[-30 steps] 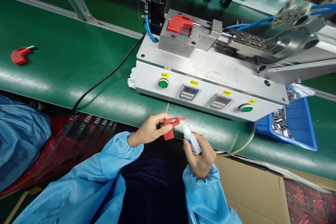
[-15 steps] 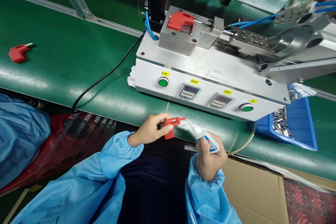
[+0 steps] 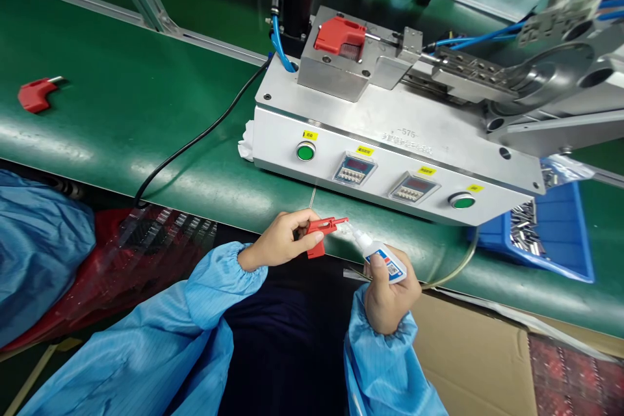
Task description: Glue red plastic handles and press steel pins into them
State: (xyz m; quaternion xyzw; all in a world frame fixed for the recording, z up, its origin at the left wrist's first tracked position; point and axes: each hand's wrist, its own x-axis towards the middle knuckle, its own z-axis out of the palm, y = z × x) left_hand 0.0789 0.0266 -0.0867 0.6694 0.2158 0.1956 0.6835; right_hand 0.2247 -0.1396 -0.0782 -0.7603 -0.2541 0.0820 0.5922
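Note:
My left hand (image 3: pixel 285 240) pinches a red plastic part (image 3: pixel 318 242) over the front edge of the bench, its thin prong pointing right. In my right hand (image 3: pixel 390 296) is a small white bottle (image 3: pixel 387 263) with a blue and red label, tilted so its clear nozzle points up and left at the tip of the prong. Whether nozzle and prong touch is too small to tell. Another red part (image 3: pixel 340 36) lies in the metal block of the machine, a metal rod at its right end. A third red part (image 3: pixel 35 96) lies on the bench at the far left.
The white machine (image 3: pixel 292 127) with green buttons stands just beyond my hands. At its right is a blue bin (image 3: pixel 568 234) holding metal pins. A black cable (image 3: pixel 195 142) crosses the green bench (image 3: pixel 112 130). Below right are cardboard (image 3: pixel 468 344) and trays of red parts (image 3: pixel 570 377).
The bottle's nozzle has shifted slightly left, closer to the prong of the red part. The view has moved a little, and both hands keep their holds.

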